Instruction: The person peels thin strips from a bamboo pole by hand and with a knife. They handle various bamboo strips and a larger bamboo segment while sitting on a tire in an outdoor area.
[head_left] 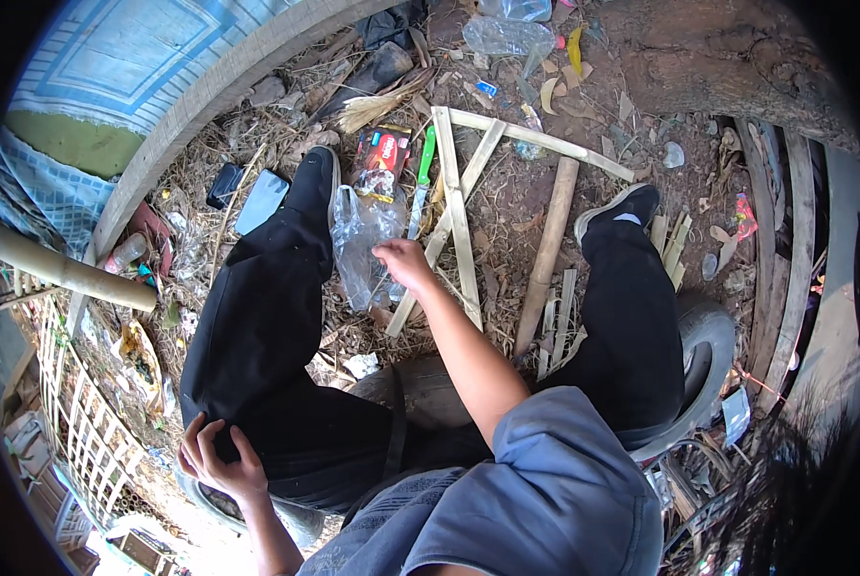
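My right hand [407, 265] reaches forward between my legs, fingers pinched at the right edge of a crumpled clear plastic bag [358, 240] on the ground. My left hand [222, 463] rests by my left knee, its fingers apart and bent, holding nothing. Just beyond the bag lies a red and black printed packet [383, 158]. To its right is a knife with a green handle [427, 154], its blade pointing toward me. Split bamboo strips [459, 216] lie crossed into a rough frame right of the knife.
A dark phone [224, 185] and a pale blue phone-like slab [263, 202] lie left of my left shoe. A bamboo pole [547, 254] stretches toward my right leg. I sit on a tyre [706, 355]. Clear plastic bottles [508, 36] lie far ahead; a bamboo lattice [89, 422] stands left.
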Available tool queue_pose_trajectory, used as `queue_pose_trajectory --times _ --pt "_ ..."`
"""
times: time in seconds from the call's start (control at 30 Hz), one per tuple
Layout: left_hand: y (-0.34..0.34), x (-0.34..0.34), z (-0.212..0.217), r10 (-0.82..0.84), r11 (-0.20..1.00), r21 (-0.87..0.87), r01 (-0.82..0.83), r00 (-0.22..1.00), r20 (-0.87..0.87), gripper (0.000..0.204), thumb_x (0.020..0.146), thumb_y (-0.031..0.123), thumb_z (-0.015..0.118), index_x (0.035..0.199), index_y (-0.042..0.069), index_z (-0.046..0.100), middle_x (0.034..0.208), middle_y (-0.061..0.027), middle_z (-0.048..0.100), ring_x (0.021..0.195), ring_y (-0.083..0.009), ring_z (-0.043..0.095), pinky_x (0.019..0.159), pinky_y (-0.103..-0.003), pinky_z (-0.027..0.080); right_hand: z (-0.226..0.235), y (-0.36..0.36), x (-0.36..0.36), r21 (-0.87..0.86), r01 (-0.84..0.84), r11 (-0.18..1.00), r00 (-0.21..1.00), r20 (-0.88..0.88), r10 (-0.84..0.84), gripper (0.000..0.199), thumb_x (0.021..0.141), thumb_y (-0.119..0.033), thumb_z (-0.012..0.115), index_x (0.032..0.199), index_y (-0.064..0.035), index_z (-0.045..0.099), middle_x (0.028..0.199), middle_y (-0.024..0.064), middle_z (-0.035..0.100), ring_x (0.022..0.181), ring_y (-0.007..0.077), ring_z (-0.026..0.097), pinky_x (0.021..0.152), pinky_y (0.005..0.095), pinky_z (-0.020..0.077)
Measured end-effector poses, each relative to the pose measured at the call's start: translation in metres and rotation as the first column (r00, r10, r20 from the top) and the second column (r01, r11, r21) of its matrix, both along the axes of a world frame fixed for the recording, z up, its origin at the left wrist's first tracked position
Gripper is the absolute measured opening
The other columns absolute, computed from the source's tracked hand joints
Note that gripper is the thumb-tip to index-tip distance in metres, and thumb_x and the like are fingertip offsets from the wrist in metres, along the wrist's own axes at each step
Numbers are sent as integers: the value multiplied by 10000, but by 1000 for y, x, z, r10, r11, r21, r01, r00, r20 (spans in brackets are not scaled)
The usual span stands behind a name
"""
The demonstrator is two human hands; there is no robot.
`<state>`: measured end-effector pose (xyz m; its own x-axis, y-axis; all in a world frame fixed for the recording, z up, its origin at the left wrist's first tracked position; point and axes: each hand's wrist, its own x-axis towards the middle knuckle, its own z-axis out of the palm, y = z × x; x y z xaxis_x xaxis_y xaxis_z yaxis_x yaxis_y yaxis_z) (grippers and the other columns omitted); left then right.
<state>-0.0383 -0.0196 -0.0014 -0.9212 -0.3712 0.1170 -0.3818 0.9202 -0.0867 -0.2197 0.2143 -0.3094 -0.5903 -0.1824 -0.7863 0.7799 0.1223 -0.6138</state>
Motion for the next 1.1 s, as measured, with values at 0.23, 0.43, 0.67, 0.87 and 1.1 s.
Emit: queue_pose_trajectory --times 0.23,0.43,0.67,0.87,1.1 --pt "-4 1 4 7 1000 2 -7 1000 18 177 851 265 650 932 107 649 1124 -77 646 1072 -295 574 1022 -478 337 36 122 -43 -320 633 705 768 142 -624 68 896 -105 698 917 -49 666 784 67 675 636 127 619 564 280 520" --pt "7 -10 6 35 999 1 -35 995 90 215 869 299 631 935 94 632 1125 -90 629 1082 -302 575 1026 -498 327 2 201 -111 -81 436 896 810 -399 -430 103 894 -93 732 974 -35 704 883 9 695 792 61 605 697 221 485" --pt "18 -22 17 138 989 -76 -125 970 202 167 835 223 636 909 75 613 1155 -112 612 1130 -325 547 1061 -531 312 -57 181 -190 169 442 881 678 -706 -204 113 840 -71 747 914 13 725 777 21 704 683 80 633 649 241 508" --pt "47 -68 20 69 992 -123 -32 949 309 260 790 249 660 972 70 608 1183 -142 584 1154 -370 515 1058 -536 306 -74 177 -199 309 366 877 668 -744 -16 114 828 -58 709 926 -3 726 801 131 723 689 212 712 663 309 555" --pt "176 -276 -142 -695 495 803 332 706 137 326 728 77 763 1035 71 656 1029 -109 635 977 -316 610 884 -415 447 -74 214 -195 480 367 797 598 -778 194 84 816 -21 692 890 17 699 844 154 675 723 313 679 672 381 554"
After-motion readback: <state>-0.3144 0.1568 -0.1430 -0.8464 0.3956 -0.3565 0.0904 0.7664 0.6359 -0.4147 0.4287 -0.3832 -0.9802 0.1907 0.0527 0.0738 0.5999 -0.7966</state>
